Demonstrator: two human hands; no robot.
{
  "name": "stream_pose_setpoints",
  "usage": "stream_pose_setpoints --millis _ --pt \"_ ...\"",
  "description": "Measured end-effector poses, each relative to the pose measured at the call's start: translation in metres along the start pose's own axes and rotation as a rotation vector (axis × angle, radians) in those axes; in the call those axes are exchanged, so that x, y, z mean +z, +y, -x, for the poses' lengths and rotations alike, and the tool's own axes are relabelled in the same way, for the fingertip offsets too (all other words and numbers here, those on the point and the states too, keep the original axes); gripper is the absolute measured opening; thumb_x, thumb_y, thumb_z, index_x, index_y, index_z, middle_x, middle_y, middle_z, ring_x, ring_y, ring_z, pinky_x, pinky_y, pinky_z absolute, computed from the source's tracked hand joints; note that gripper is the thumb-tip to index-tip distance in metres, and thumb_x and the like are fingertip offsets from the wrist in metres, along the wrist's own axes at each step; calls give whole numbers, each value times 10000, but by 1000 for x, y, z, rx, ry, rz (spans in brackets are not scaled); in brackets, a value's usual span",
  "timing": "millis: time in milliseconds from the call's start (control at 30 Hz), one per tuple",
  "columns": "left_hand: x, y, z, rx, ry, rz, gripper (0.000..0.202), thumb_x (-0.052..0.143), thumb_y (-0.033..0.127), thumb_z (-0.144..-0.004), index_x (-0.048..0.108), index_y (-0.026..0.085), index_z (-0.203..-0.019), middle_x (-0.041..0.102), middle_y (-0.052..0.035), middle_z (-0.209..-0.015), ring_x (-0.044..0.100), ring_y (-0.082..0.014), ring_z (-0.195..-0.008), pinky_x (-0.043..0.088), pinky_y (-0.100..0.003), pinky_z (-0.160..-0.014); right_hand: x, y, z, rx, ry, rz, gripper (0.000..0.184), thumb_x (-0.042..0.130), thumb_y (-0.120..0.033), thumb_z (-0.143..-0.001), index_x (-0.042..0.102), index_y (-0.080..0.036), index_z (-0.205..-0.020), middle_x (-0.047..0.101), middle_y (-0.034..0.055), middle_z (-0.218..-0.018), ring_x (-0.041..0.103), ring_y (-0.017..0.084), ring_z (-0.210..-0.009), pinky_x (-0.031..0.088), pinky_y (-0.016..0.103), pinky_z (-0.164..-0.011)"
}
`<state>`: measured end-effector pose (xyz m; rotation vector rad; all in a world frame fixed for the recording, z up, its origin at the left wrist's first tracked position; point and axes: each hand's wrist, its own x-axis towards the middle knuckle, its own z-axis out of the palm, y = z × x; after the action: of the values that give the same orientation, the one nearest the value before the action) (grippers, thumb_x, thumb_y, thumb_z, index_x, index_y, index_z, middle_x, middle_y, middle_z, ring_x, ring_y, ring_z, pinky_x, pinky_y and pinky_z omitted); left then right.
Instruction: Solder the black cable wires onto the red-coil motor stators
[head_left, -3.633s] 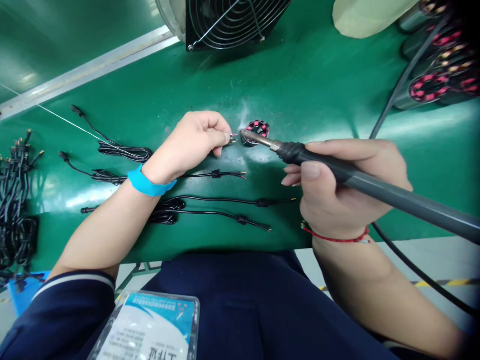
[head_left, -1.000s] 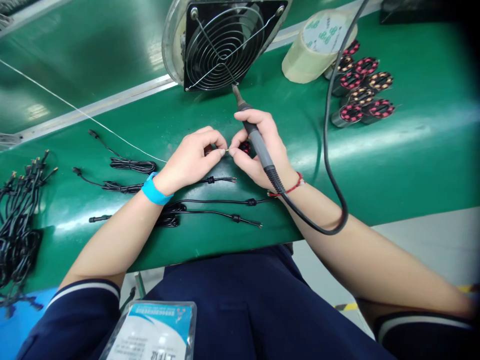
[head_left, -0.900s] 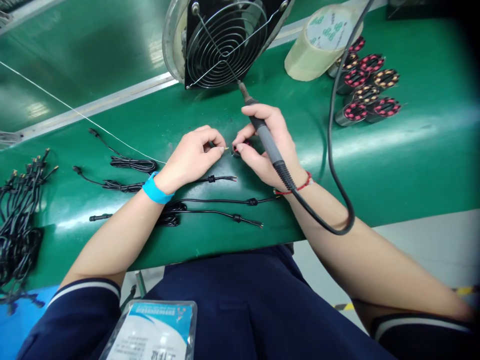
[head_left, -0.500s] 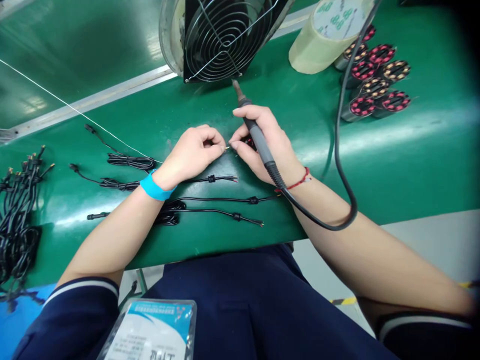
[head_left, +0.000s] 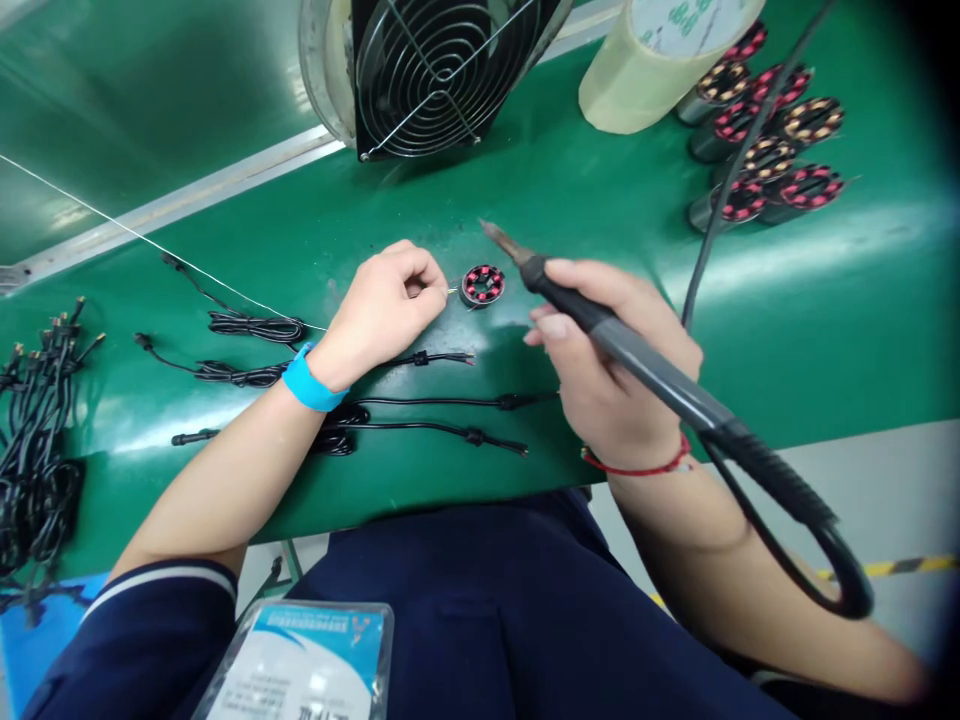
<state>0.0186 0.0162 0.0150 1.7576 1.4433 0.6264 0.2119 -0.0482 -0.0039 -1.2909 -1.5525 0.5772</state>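
My left hand [head_left: 394,305] is closed in a pinch at mid-table, with a thin wire end [head_left: 451,291] showing a small yellowish tip beyond its fingertips. Just right of that tip stands a small round motor stator [head_left: 482,286] with red and black windings; whether the two touch, I cannot tell. My right hand [head_left: 622,350] is wrapped round a soldering iron [head_left: 645,355], its bare tip pointing up and left above the stator's right side. Black cables [head_left: 427,402] with stripped ends lie below my left hand, partly hidden by my left wrist.
A fan with a wire guard [head_left: 442,80] stands at the back. Behind on the right are a large tape roll [head_left: 626,85] and several wound stators [head_left: 806,190]. A bundle of black cables [head_left: 37,440] lies far left. A thin white strand [head_left: 150,230] crosses toward my left wrist.
My right hand has drawn back right from the stator, uncovering it, and the soldering iron has swung so its tip is lower and nearer the stator. My left hand stays nearly still.
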Motion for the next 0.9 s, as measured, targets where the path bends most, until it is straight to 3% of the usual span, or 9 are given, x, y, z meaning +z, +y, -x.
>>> stream_pose_setpoints --millis 133,267,633,900 --pt "1 -1 -1 -4 0 -12 154 560 57 -712 557 169 -607 570 -13 -741 477 -122 -690 455 -306 -729 5 10 14 -34 145 -35 175 647 -381 -861 624 -314 -1021 663 24 -881 624 157 -579 545 361 -543" --pt "2 -2 -2 -15 4 4 156 571 65 -724 547 169 -611 557 -13 -748 473 -121 -689 456 -311 -756 6 16 12 -49 119 -51 156 622 -432 -867 604 -305 -956 628 4 -750 587 149 -517 485 343 -477" --pt "2 1 -2 -98 -19 125 162 585 69 -737 519 170 -629 524 -20 -762 479 -129 -743 449 -290 -769 3 15 12 -16 46 -32 170 616 -452 -872 591 -300 -944 628 -9 -687 594 156 -507 502 346 -478" --pt "3 1 -2 -81 -16 103 172 572 78 -742 518 173 -610 512 -29 -756 506 -150 -789 415 -299 -719 4 12 11 5 69 -16 220 574 -509 -886 576 -294 -931 609 -6 -684 593 166 -522 506 360 -492"
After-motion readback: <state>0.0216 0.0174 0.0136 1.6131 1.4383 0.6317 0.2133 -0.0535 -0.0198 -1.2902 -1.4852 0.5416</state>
